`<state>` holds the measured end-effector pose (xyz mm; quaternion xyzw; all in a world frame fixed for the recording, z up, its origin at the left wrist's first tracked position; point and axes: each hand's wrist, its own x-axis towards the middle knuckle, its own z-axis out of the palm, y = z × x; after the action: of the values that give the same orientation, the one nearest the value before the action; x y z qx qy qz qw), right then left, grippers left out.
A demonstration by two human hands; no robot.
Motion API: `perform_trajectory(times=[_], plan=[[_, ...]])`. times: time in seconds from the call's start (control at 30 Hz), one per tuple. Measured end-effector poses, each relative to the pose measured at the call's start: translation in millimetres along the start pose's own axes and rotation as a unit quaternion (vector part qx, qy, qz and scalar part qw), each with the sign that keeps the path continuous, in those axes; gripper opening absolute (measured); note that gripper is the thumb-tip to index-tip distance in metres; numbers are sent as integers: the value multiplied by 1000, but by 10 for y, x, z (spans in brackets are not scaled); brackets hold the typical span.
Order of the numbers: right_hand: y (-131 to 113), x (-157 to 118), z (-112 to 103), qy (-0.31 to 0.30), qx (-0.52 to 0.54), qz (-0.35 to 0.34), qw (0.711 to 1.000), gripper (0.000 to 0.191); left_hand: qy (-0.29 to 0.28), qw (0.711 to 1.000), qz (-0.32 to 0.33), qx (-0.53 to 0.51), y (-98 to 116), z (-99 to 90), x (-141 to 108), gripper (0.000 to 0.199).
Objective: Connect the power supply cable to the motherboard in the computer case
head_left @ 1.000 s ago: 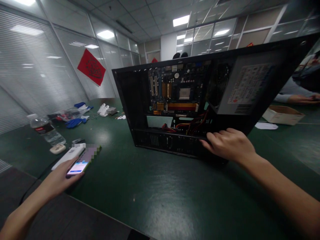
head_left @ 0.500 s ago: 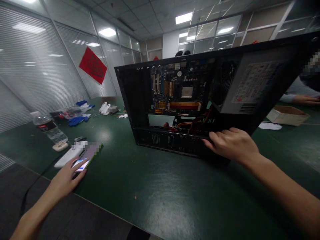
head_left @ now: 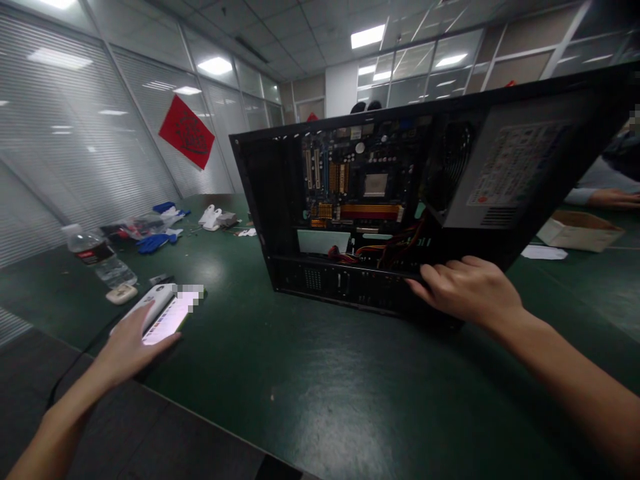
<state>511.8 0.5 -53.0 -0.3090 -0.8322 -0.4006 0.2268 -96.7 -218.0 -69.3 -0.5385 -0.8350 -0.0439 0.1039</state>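
A black computer case [head_left: 320, 280] stands tilted on the green table [head_left: 240, 373], its open side facing me. Inside it are a motherboard [head_left: 357, 173], coloured cables and a grey power supply [head_left: 515, 160]. My right hand [head_left: 467, 290] is closed round the lower frame rail of the case. At the left, my left hand [head_left: 133, 343] has its thumb and fingers apart at the near end of a phone [head_left: 173, 317] with a lit screen. The phone lies beside a white device [head_left: 155, 300]; some of the left fingers are partly hidden.
A water bottle [head_left: 97, 257] leans at the left near a small white case [head_left: 121, 294]. Blue gloves [head_left: 156, 243] and white items [head_left: 213, 217] lie farther back. At the right are an open box [head_left: 580, 230], white paper [head_left: 544, 252] and another person's hand [head_left: 614, 199].
My left hand has shifted slightly down and its thumb has spread away from the fingers. The phone screen now shows a brighter, larger lit area. My right hand keeps its hold on the case.
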Motion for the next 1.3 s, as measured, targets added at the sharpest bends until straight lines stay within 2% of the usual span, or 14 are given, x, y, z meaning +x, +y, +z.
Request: perform_trajectory(times=[0.1,0.27,0.43,0.6,0.73,1.07,1.3], plan=[[5,-2,-3,7,-26,-20,999,49,-24,1000,10,-15,-86,22,52,109],[8,-6,4,14,-27,-25,999,48,-32,999,10,-24,-179,5,26,109],[5,6,-6,26,-38,-33,998,48,-34,999,6,-20,-194,-23,5,107],[7,30,-36,56,-62,-52,995,49,-56,998,37,-17,-198,-67,24,98],[8,33,-42,51,-64,-55,995,50,-46,998,42,-31,-238,-25,8,102],[1,19,-38,43,-12,-33,998,47,-50,998,7,-41,-286,37,-168,102],[9,35,-68,49,-63,-61,995,46,-14,997,-64,-34,-232,57,-280,98]])
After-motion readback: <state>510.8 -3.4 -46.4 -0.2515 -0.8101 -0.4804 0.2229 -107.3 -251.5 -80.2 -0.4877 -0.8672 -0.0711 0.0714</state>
